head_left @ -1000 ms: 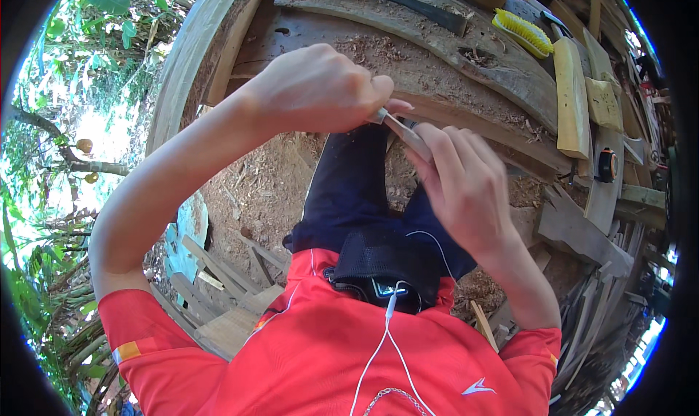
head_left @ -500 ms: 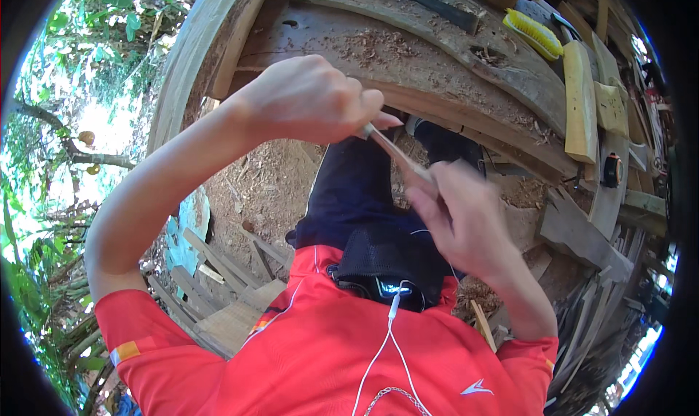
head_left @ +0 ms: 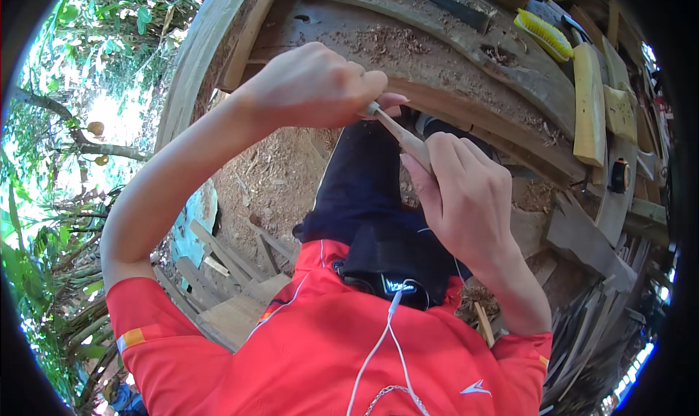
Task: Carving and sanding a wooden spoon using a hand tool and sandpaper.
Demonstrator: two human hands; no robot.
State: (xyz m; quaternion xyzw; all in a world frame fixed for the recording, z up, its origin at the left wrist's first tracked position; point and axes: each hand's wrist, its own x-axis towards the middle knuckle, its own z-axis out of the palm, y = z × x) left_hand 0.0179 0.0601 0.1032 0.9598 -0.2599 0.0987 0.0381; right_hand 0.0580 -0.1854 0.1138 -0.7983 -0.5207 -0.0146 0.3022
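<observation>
My left hand (head_left: pixel 317 88) is closed in front of the bench edge, knuckles up, at the upper end of a slender pale stick (head_left: pixel 395 130). A small greyish piece (head_left: pixel 373 110) shows at that end, by my fingertips; its shape is partly hidden. Lower and to the right, my right hand (head_left: pixel 466 190) wraps round the stick's other end, thumb along its side. The stick slants between my two hands, above my dark trousers (head_left: pixel 353 183).
A wooden bench (head_left: pixel 408 59) strewn with shavings spans the top, carrying a long dark blade (head_left: pixel 444 8) and a yellow brush (head_left: pixel 542 35). Light wood offcuts (head_left: pixel 588 103) and a black-and-orange tool (head_left: pixel 620 175) lie right. Boards (head_left: pixel 226 263) lie low left, beside foliage (head_left: pixel 102 37).
My right hand dipped and blurred half a second ago and is now higher again, still on the stick. My left hand stays closed at the upper end. The whole view has shifted slightly right.
</observation>
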